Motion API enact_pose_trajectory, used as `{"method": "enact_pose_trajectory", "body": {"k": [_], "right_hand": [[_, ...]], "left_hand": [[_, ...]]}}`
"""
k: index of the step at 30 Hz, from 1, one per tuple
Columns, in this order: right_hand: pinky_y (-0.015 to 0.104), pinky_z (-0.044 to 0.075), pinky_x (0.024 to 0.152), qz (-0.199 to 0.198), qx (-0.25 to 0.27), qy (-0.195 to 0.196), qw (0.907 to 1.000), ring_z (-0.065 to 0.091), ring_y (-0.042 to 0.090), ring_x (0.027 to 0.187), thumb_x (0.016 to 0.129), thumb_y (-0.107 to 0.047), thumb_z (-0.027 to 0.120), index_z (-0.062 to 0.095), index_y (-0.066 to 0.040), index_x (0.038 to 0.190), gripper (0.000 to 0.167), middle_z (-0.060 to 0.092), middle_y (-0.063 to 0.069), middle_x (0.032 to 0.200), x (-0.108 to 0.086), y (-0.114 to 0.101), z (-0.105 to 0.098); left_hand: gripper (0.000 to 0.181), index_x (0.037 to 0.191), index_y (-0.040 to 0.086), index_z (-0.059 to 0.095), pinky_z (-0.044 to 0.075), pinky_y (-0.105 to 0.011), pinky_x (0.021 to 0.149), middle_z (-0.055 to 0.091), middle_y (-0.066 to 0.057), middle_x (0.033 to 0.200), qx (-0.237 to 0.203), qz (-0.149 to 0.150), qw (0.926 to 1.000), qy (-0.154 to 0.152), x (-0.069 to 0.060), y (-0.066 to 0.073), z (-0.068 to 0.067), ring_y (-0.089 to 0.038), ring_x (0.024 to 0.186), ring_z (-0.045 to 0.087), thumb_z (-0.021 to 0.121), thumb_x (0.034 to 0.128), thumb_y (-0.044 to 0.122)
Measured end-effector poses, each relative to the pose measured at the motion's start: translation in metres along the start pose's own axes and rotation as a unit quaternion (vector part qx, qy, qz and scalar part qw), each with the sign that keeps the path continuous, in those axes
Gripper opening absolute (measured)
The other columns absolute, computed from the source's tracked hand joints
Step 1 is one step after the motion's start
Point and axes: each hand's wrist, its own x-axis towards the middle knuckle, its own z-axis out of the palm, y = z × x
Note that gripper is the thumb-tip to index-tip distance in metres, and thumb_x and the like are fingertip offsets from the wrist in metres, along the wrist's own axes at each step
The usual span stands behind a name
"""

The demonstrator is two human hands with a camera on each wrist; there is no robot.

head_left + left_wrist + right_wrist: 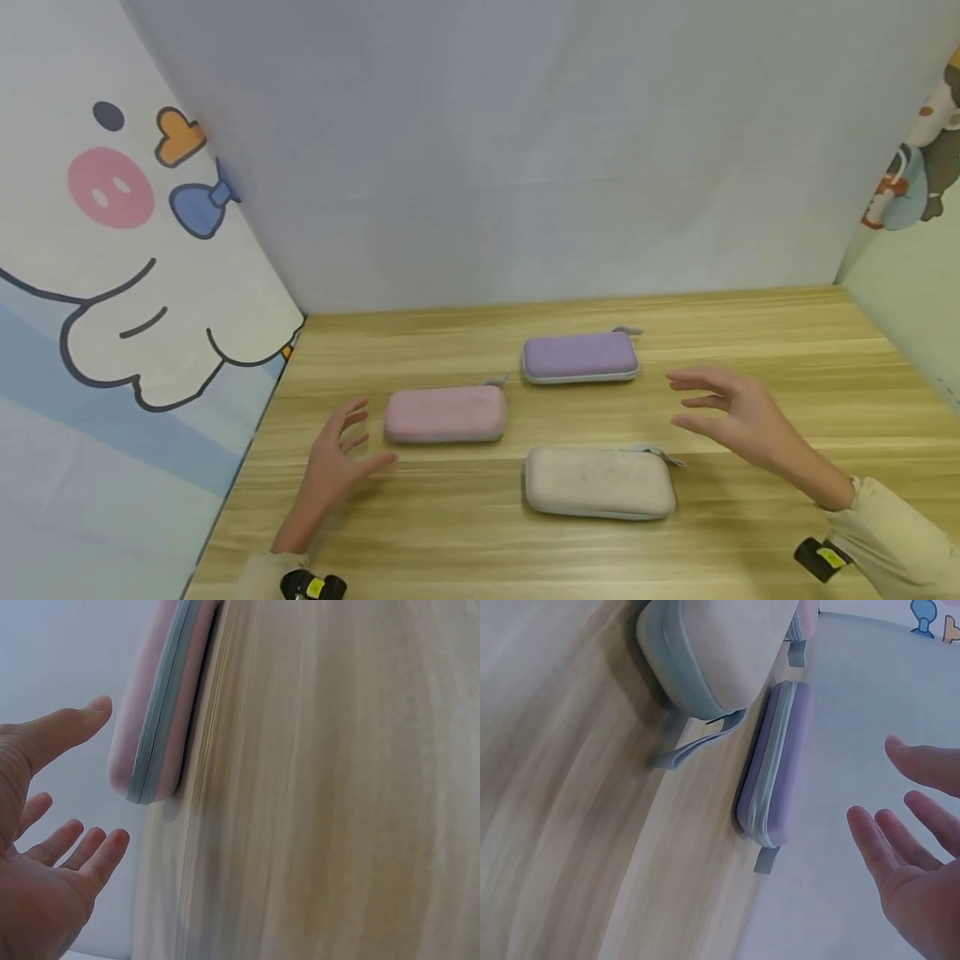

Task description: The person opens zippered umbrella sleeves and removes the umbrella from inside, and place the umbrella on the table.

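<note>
Three zippered hard cases lie flat on a wooden table. The pink case (pixel 446 414) is at the left, the purple case (pixel 580 357) farther back, and the cream case (pixel 598 482) closest to the front. My left hand (pixel 335 457) hovers just left of the pink case, fingers apart and holding nothing; the left wrist view shows its palm (pixel 46 900) beside the pink case's grey zip edge (pixel 161 705). Right of the purple and cream cases, my right hand (pixel 731 414) is raised with fingers loosely spread, touching neither. Its fingers (pixel 874 844) are apart from the purple case (pixel 776 761) in the right wrist view.
Grey fabric pull tabs stick out from the cases, such as the cream case's tab (pixel 701 742). A pale cloth wall (pixel 555 167) rises behind the wooden table (pixel 420 533). Cartoon-printed cloth (pixel 112 275) stands at the left, and another printed panel (pixel 915 275) at the right.
</note>
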Motion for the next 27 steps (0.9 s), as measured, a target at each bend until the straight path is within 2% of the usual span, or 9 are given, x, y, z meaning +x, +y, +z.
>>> {"method": "enact_pose_trajectory", "body": {"k": [6, 13, 21, 27], "right_hand": [[0.026, 0.053, 0.077, 0.005, 0.009, -0.019, 0.9998, 0.059, 0.001, 0.099, 0.078, -0.001, 0.075, 0.062, -0.001, 0.117, 0.041, 0.062, 0.012, 0.113, 0.015, -0.004, 0.009], [0.027, 0.054, 0.078, 0.022, 0.055, -0.049, 0.997, 0.06, 0.002, 0.098, 0.081, -0.001, 0.073, 0.061, 0.001, 0.117, 0.039, 0.061, 0.016, 0.112, 0.03, -0.007, 0.017], [0.028, 0.054, 0.077, 0.052, 0.103, -0.075, 0.9906, 0.062, 0.005, 0.097, 0.08, -0.001, 0.073, 0.06, 0.005, 0.117, 0.039, 0.061, 0.022, 0.113, 0.045, -0.005, 0.03], [0.029, 0.054, 0.076, 0.064, 0.121, -0.087, 0.9868, 0.064, 0.02, 0.098, 0.078, 0.001, 0.075, 0.061, 0.007, 0.115, 0.04, 0.061, 0.024, 0.112, 0.059, -0.004, 0.046]], "left_hand": [[0.087, 0.14, 0.01, 0.04, 0.043, -0.044, 0.097, 0.037, -0.017, 0.143, -0.003, -0.008, 0.9998, -0.016, 0.007, -0.005, -0.005, -0.037, 0.127, 0.041, 0.086, 0.0669, 0.011], [0.088, 0.141, 0.012, 0.038, 0.041, -0.044, 0.099, 0.036, -0.015, 0.145, -0.012, -0.007, 0.9991, -0.04, 0.015, -0.008, -0.007, -0.037, 0.128, 0.04, 0.086, 0.0678, 0.015], [0.091, 0.142, 0.008, 0.036, 0.041, -0.045, 0.099, 0.035, -0.014, 0.146, -0.033, -0.008, 0.9978, -0.058, 0.022, -0.007, -0.007, -0.037, 0.129, 0.039, 0.087, 0.0667, 0.016], [0.09, 0.142, 0.011, 0.037, 0.039, -0.046, 0.101, 0.035, -0.013, 0.146, -0.024, -0.003, 0.9974, -0.069, 0.026, -0.006, -0.004, -0.036, 0.131, 0.037, 0.087, 0.0674, 0.018]]}}
